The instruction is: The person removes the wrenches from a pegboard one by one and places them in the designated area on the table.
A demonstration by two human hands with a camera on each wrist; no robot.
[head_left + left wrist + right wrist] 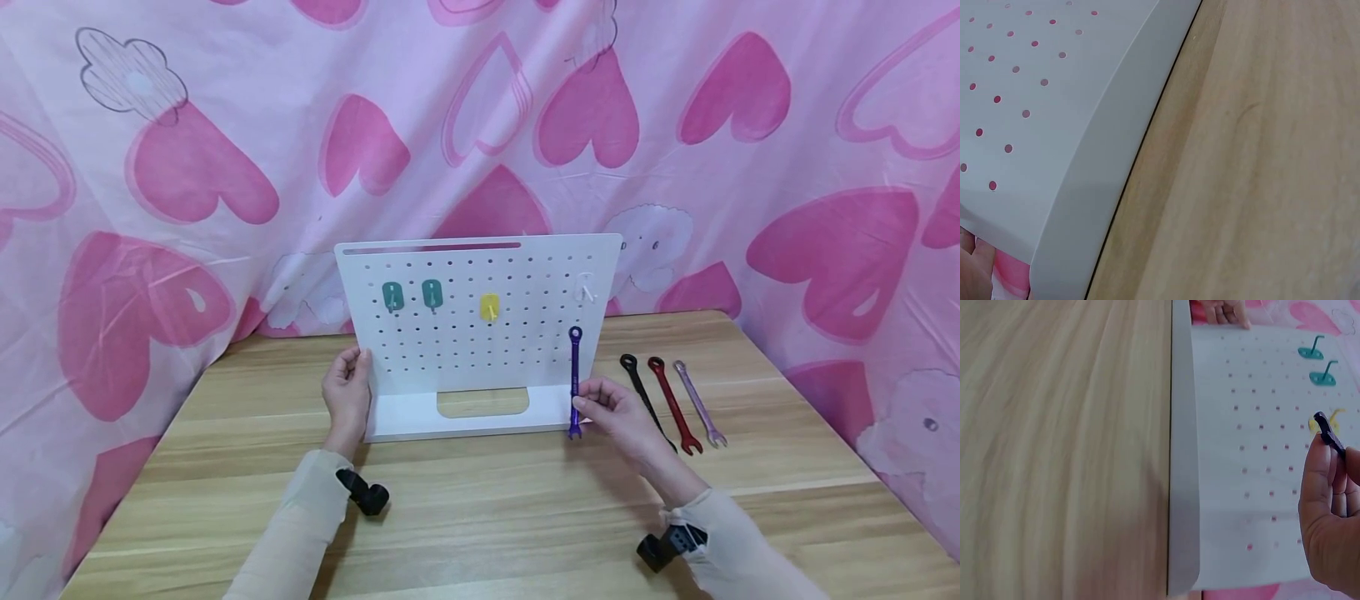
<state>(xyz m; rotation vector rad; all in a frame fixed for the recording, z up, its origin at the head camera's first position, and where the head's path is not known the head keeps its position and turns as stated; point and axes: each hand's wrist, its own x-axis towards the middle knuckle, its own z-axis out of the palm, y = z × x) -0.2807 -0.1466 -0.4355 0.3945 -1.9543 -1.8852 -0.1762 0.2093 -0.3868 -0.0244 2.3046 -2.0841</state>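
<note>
A white pegboard [457, 350] stands upright on the table, with a cut-out in its base. My left hand [347, 392] grips its left edge; in the left wrist view only some fingers [977, 265] show at the corner. Between thumb and fingers my right hand [611, 411] pinches a purple combination wrench [575, 358]. That wrench is upright in front of the board's right side, ring end up and open end down. Two green hooks [432, 293], a yellow hook [490, 307] and a white hook [584, 288] sit on the board, the white one above the wrench.
Right of the board lie a black wrench [643, 392], a red wrench [673, 403] and a pale purple wrench [699, 400], side by side on the wooden table [480, 517]. Behind the table hangs a pink cloth [292, 50] with hearts.
</note>
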